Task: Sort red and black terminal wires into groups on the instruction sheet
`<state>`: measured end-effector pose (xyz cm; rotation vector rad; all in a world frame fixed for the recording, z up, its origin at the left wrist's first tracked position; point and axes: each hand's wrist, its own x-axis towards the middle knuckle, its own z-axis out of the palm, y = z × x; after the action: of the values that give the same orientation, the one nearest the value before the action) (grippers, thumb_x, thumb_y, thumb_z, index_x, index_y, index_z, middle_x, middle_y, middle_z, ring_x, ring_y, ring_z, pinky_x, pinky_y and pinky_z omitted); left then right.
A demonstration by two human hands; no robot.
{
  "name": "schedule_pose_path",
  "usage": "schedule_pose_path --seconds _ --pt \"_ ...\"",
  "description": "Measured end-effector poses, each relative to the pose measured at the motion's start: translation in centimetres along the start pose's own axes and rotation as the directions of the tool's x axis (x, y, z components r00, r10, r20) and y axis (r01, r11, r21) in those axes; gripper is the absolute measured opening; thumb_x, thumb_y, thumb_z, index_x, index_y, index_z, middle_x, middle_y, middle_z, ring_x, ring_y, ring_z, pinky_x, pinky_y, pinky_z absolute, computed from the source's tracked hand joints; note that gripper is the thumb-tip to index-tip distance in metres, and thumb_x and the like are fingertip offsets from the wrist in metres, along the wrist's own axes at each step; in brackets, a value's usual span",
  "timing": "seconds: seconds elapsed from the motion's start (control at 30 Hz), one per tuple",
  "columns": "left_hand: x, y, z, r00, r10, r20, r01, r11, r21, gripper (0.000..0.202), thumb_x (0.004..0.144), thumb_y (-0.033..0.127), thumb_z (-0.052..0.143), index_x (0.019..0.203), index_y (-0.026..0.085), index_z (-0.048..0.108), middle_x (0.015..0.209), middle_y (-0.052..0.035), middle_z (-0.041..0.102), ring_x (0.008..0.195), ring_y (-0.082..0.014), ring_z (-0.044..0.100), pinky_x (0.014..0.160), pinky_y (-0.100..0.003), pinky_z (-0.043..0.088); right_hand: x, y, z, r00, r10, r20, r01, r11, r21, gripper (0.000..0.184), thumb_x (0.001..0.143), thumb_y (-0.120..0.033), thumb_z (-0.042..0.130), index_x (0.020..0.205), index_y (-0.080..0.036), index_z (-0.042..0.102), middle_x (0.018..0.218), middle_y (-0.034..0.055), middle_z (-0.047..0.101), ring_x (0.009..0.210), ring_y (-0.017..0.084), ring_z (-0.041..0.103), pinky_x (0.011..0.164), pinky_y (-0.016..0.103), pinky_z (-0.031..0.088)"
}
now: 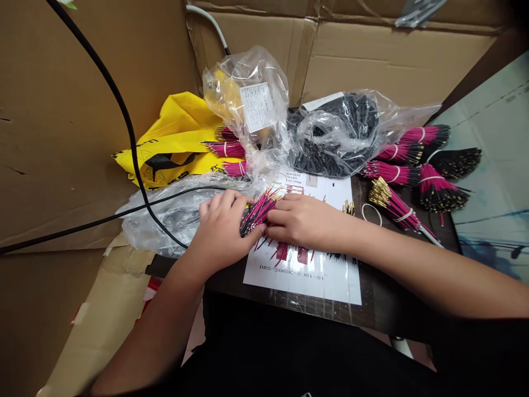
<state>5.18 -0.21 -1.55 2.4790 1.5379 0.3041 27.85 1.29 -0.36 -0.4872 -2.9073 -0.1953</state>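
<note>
A loose bundle of magenta and black wires (257,212) with gold-coloured tips lies between my two hands over a printed sheet. My left hand (225,234) is wrapped round its left side, thumb in front. From the right, my right hand (306,221) has its curled fingers closed against the same wires. Some of its fingertips are hidden by the bundle. Under the hands, the white printed sheet (306,284) reads "DRS-206DC-E001-01", and several loose wires lie on it. Just right of my right wrist sits a small group of gold terminals (348,207).
Banded wire bundles (390,173) lie at the right, beside a white rubber band (372,214). Behind stand clear bags, one with black wires (339,135), and a yellow bag (177,127). A black cable (119,99) hangs at left. Cardboard walls (397,60) enclose the back and left.
</note>
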Motion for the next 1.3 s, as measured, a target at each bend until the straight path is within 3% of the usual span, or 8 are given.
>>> schedule_pose_path --seconds 0.2,0.33,0.47,0.7,0.9,1.03,1.3 --pt "0.0 0.0 0.0 1.000 -0.008 -0.009 0.008 1.000 -0.025 0.042 0.091 0.046 0.056 0.125 0.023 0.059 0.125 -0.0114 0.060 0.118 -0.0329 0.054 0.101 -0.053 0.036 1.1 -0.5 -0.3 0.993 -0.100 0.062 0.104 0.992 -0.067 0.028 0.105 -0.016 0.043 0.087 -0.016 0.063 0.085 0.0028 0.063 0.076 0.017 0.054 0.071 0.035 0.033" --pt "0.0 -0.1 -0.2 1.000 -0.014 0.001 0.014 0.998 -0.065 0.037 0.096 0.043 0.049 0.126 0.023 0.060 0.125 -0.0111 0.060 0.119 -0.0317 0.054 0.102 -0.053 0.035 1.1 -0.6 -0.7 0.984 -0.173 0.040 0.178 0.972 -0.152 0.028 0.106 -0.014 0.040 0.091 -0.014 0.063 0.088 0.0042 0.063 0.077 0.016 0.055 0.070 0.036 0.033" --pt "0.0 -0.5 -0.4 0.999 -0.027 0.037 0.030 0.996 -0.081 0.035 0.102 0.037 0.039 0.127 0.025 0.061 0.126 -0.0090 0.059 0.119 -0.0296 0.054 0.103 -0.053 0.035 0.9 -0.2 -0.8 0.978 -0.206 0.040 0.209 0.969 -0.133 0.023 0.106 -0.014 0.042 0.093 -0.017 0.061 0.089 0.0028 0.061 0.079 0.016 0.054 0.069 0.035 0.032" --pt "0.0 -1.0 -0.4 0.999 0.003 0.034 -0.001 0.998 -0.064 0.034 0.099 0.032 0.045 0.128 0.026 0.062 0.126 -0.0081 0.058 0.119 -0.0296 0.054 0.104 -0.053 0.036 0.7 -0.1 -0.4 0.993 -0.108 0.050 0.109 0.993 -0.034 0.032 0.109 -0.019 0.036 0.090 -0.015 0.061 0.087 0.0031 0.061 0.078 0.016 0.054 0.068 0.034 0.035" --pt "0.0 -1.2 -0.3 1.000 0.006 0.026 -0.004 0.997 -0.077 0.034 0.098 0.032 0.046 0.128 0.026 0.062 0.125 -0.0086 0.059 0.119 -0.0293 0.054 0.103 -0.053 0.036 1.5 -0.4 -0.6 0.984 -0.068 0.166 0.061 0.997 0.048 0.031 0.108 -0.017 0.035 0.091 -0.014 0.061 0.091 0.0052 0.062 0.081 0.017 0.056 0.069 0.034 0.037" --pt "0.1 -1.3 -0.2 1.000 -0.004 0.021 0.006 0.995 -0.100 0.032 0.097 0.032 0.047 0.126 0.027 0.062 0.124 -0.0079 0.059 0.118 -0.0293 0.054 0.103 -0.053 0.035 2.3 -0.7 -0.6 0.973 -0.059 0.223 0.058 0.998 0.012 0.030 0.106 -0.015 0.036 0.092 -0.012 0.063 0.089 0.0058 0.062 0.077 0.018 0.057 0.066 0.035 0.038" --pt "0.1 -1.4 -0.1 1.000 0.001 0.020 0.001 0.994 -0.108 0.034 0.096 0.032 0.046 0.125 0.027 0.063 0.124 -0.0080 0.059 0.118 -0.0298 0.054 0.103 -0.053 0.035 3.9 0.0 -0.7 0.905 -0.269 0.330 0.302 0.952 -0.052 0.021 0.094 -0.004 0.047 0.086 -0.010 0.065 0.081 0.0070 0.064 0.066 0.017 0.056 0.058 0.034 0.038"
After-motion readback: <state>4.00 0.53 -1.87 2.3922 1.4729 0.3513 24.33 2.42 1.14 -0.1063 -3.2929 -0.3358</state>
